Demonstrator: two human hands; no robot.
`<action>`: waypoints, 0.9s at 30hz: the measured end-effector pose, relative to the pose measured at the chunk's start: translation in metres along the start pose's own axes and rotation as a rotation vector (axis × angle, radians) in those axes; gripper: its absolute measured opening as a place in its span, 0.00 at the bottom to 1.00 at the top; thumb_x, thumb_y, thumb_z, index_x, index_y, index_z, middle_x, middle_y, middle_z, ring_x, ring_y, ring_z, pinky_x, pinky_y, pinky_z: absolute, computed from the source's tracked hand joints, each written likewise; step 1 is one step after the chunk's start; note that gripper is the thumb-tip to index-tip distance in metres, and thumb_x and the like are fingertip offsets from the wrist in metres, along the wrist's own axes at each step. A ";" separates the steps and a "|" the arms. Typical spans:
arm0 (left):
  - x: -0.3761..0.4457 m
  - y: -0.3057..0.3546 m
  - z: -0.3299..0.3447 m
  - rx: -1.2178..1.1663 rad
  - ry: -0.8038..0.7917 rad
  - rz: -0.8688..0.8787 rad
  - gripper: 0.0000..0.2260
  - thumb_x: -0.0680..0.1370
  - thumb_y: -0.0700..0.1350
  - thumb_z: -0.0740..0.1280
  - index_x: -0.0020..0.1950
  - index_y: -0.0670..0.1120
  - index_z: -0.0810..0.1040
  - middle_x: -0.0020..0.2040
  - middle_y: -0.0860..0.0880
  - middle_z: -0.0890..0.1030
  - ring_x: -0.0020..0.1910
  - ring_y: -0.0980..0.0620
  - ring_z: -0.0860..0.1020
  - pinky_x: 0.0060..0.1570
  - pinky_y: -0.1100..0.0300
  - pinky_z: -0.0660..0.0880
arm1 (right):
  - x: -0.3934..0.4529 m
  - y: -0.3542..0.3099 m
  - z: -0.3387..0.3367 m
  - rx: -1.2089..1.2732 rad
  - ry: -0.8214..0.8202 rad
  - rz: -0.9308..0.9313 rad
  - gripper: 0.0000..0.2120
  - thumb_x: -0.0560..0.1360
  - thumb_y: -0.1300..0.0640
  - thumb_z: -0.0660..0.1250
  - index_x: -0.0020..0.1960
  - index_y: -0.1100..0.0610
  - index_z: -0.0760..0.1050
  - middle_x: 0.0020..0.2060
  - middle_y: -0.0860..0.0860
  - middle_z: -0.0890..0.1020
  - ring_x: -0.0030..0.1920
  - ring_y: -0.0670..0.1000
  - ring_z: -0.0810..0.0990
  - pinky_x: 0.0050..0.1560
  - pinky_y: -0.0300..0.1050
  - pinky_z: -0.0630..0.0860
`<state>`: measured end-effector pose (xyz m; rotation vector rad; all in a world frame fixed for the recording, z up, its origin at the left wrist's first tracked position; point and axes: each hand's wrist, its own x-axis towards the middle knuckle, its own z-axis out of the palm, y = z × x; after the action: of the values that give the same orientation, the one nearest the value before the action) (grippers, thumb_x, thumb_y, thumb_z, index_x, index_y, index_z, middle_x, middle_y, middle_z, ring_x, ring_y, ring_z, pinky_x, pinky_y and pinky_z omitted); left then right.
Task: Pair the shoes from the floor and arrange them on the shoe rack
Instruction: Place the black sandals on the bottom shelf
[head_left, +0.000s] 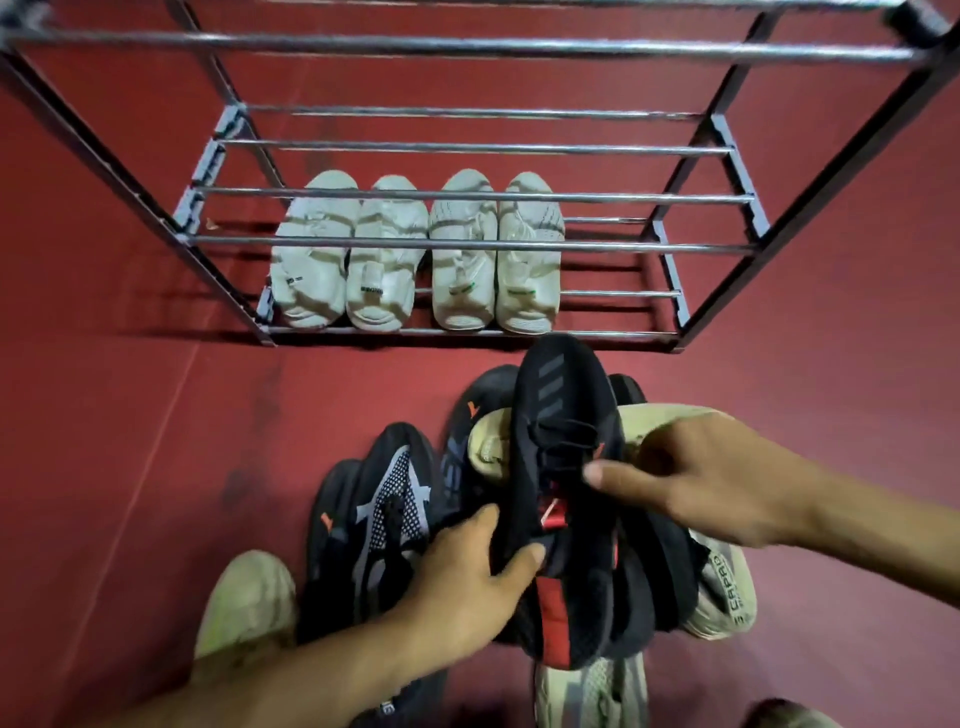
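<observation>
Left hand (467, 566) reaching forward from lower left, fingers curled in a closed grip; right hand (696, 483) entering from the right, palm down, index finger extended

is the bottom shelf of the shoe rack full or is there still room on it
Partly full. Four white shoes sit side by side on the bottom shelf, leaving bare bars at its right end.

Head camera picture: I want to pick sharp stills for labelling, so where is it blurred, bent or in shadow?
Head view: the right hand is smeared by motion; the left hand on the black shoe is sharper. The wide lens bows the shoe rack bars and splays its posts. Rail shadows stripe the white shoes.
</observation>
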<state>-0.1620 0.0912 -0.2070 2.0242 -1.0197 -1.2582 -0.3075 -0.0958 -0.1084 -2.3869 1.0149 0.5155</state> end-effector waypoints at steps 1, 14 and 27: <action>-0.003 -0.001 0.001 -0.044 0.023 0.014 0.15 0.75 0.64 0.65 0.51 0.54 0.77 0.39 0.62 0.82 0.38 0.64 0.80 0.44 0.55 0.79 | -0.002 -0.007 0.012 -0.095 -0.095 -0.010 0.37 0.69 0.21 0.54 0.31 0.56 0.70 0.27 0.52 0.76 0.32 0.53 0.77 0.34 0.46 0.72; -0.034 -0.089 -0.082 0.394 0.183 -0.380 0.24 0.72 0.70 0.67 0.56 0.52 0.74 0.53 0.54 0.80 0.52 0.54 0.79 0.51 0.61 0.71 | 0.006 0.002 0.060 0.156 -0.015 -0.053 0.17 0.71 0.37 0.71 0.37 0.49 0.74 0.31 0.44 0.81 0.31 0.41 0.77 0.30 0.33 0.70; -0.007 -0.134 -0.138 0.238 0.338 -0.557 0.18 0.72 0.58 0.77 0.45 0.49 0.73 0.48 0.49 0.84 0.51 0.47 0.82 0.54 0.57 0.76 | 0.017 0.001 0.032 0.540 0.056 0.185 0.24 0.68 0.39 0.64 0.41 0.60 0.82 0.36 0.56 0.86 0.41 0.61 0.85 0.47 0.60 0.80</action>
<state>0.0040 0.1798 -0.2477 2.7136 -0.4734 -1.0174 -0.3020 -0.0876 -0.1435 -1.8487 1.2249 0.1998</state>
